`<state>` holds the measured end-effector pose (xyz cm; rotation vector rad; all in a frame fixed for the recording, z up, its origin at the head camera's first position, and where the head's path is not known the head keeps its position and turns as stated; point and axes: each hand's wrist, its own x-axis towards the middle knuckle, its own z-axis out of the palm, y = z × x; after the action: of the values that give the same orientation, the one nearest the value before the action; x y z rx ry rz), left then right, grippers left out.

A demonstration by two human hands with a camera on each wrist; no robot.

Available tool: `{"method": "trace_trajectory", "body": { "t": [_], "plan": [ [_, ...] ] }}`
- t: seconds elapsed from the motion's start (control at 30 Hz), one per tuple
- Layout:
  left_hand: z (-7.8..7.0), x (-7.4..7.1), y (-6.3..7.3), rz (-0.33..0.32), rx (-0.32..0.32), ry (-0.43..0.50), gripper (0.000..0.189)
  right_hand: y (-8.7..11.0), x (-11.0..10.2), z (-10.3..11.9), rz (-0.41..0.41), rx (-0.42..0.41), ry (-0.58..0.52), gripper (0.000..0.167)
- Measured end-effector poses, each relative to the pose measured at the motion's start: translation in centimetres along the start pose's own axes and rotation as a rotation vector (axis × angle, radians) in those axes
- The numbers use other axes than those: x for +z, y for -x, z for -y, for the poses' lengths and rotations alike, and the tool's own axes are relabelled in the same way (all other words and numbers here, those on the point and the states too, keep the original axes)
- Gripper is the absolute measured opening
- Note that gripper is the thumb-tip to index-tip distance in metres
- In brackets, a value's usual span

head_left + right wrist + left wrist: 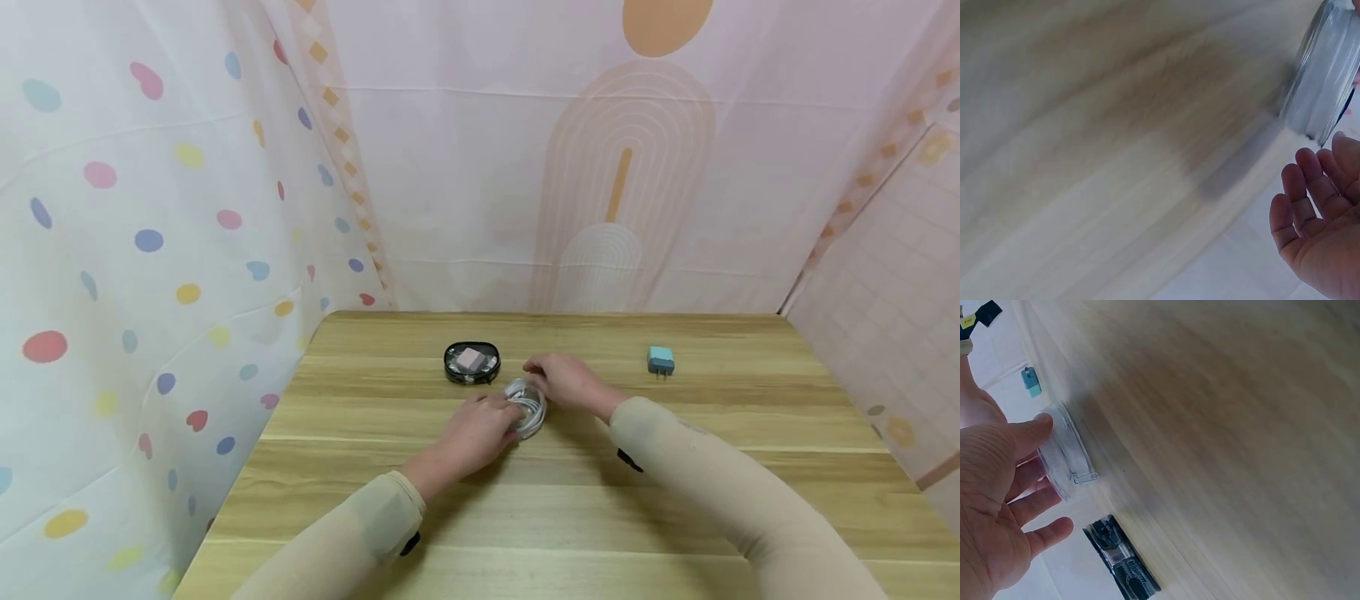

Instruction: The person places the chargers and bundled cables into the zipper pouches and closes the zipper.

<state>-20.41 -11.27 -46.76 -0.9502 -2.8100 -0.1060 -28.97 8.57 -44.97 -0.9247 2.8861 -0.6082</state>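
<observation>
1 left hand (480,432) pinching clear round case (534,410) | 1 right hand (567,382) relaxed, fingers loosely bent, beside it

No text can be read; the small yellow label (967,321) on the black piece (988,312) beside the right sleeve (965,347) is illegible.

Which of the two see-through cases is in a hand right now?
The round case with the white cable: the left hand grips it. The black-edged case lies on the table, untouched.
</observation>
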Motion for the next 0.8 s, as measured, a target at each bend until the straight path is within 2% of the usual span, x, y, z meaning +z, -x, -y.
{"method": "trace_trajectory", "body": {
  "t": [0.13,0.3,0.47,0.6,0.8],
  "plan": [
    [0.0,0.2,0.0,-0.028,0.008,0.002,0.021,-0.1,-0.7,-1.5,-0.024,0.023,0.051,0.029],
    [0.1,0.3,0.1,-0.041,0.004,0.029,0.02,0.4,-2.0,-4.1,-0.036,0.116,0.113,0.033],
    [0.1,0.3,0.1,-0.034,0.0,0.037,0.021,1.9,-3.6,-6.4,-0.01,0.29,0.223,0.041],
    [0.0,0.1,0.2,-0.029,-0.008,0.053,0.023,3.1,-4.8,-8.2,-0.021,0.448,0.32,0.039],
    [0.0,0.1,0.4,-0.045,-0.008,0.074,0.026,4.4,-6.0,-10.3,-0.018,0.624,0.302,0.049]
  ]
}}
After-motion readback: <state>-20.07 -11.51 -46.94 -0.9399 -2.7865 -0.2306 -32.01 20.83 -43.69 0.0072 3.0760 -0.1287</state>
